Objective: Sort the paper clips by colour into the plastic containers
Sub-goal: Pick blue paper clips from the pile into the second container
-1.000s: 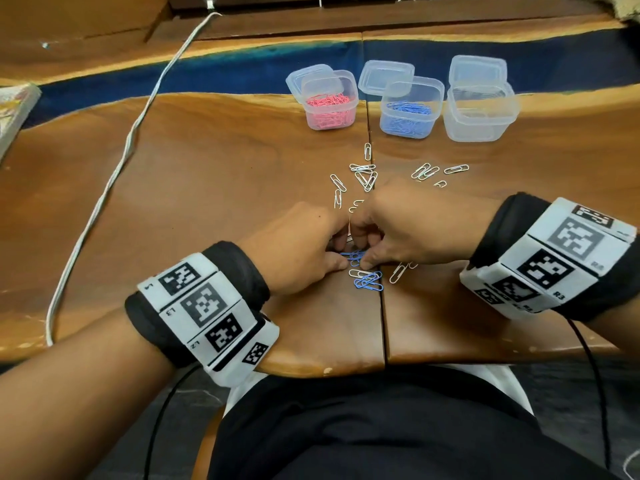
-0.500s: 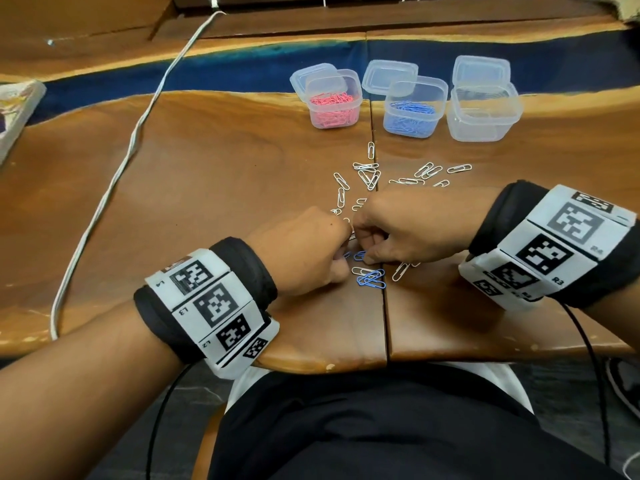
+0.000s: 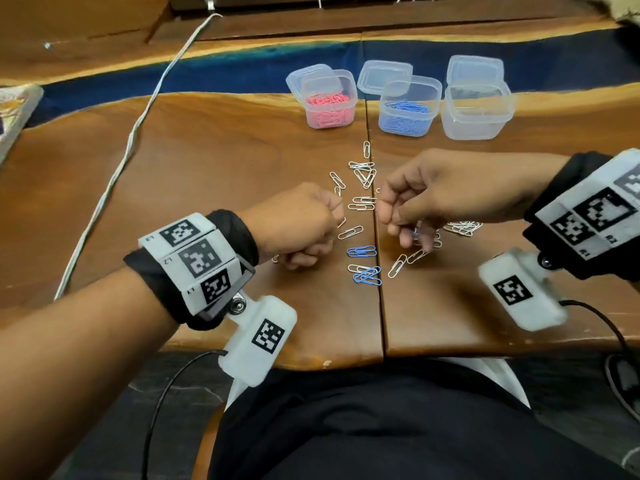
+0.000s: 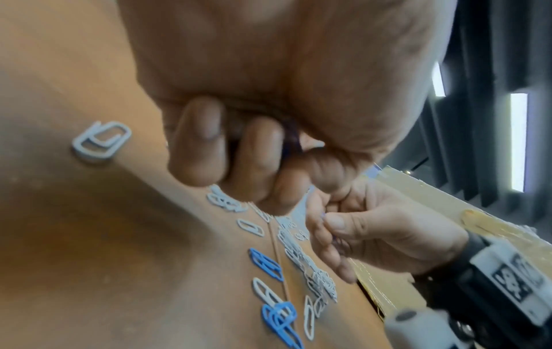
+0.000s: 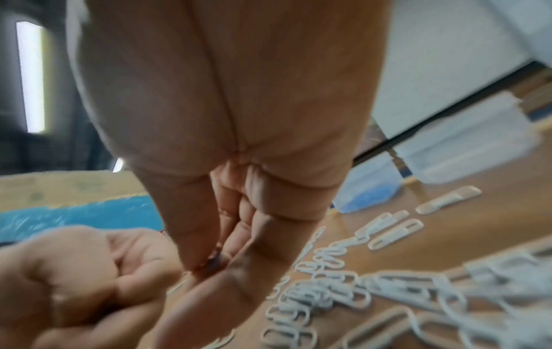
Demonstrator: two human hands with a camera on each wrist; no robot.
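Your left hand [image 3: 298, 226] is curled into a fist above the table [image 3: 173, 188]; the left wrist view shows a dark blue sliver between thumb and fingers, too blurred to name. Your right hand [image 3: 436, 199] pinches thumb to forefinger on something small and bluish, hardly legible in the right wrist view, and it covers part of the white paper clips [image 3: 362, 204] beneath it.

At the far edge, the left tub [image 3: 329, 98] holds pink clips, the middle tub [image 3: 408, 105] blue ones, and the right tub [image 3: 478, 112] looks clear, its contents hard to make out. A lid leans behind each.

Loose blue paper clips [image 3: 362, 251] lie between your hands beside the table's seam, the single one lying crosswise, the tangled pair [image 3: 367, 276] just nearer you.
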